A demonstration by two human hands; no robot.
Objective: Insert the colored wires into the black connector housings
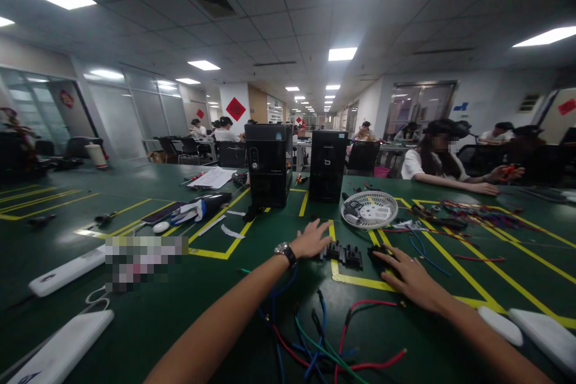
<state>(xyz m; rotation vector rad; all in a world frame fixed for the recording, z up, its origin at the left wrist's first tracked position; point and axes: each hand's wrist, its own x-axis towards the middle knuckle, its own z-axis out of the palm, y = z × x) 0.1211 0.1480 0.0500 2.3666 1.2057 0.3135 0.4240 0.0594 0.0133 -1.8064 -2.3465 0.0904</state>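
My left hand, with a watch on its wrist, reaches forward with fingers stretched out. Its edge is beside a row of small black plastic parts on the green table. To the right of that row, my right hand lies palm down with fingers apart. Its fingertips rest at another black part, partly covered by the hand. I cannot make out the exact kind of these parts. Loose red, blue and green wires lie between my forearms, some with black ends.
Two black computer-tower-like boxes stand ahead. Right of them sits a white perforated basket holding grey items. Yellow tape marks the green tabletop. White power banks lie at the left, wire bundles at the right. A co-worker sits there.
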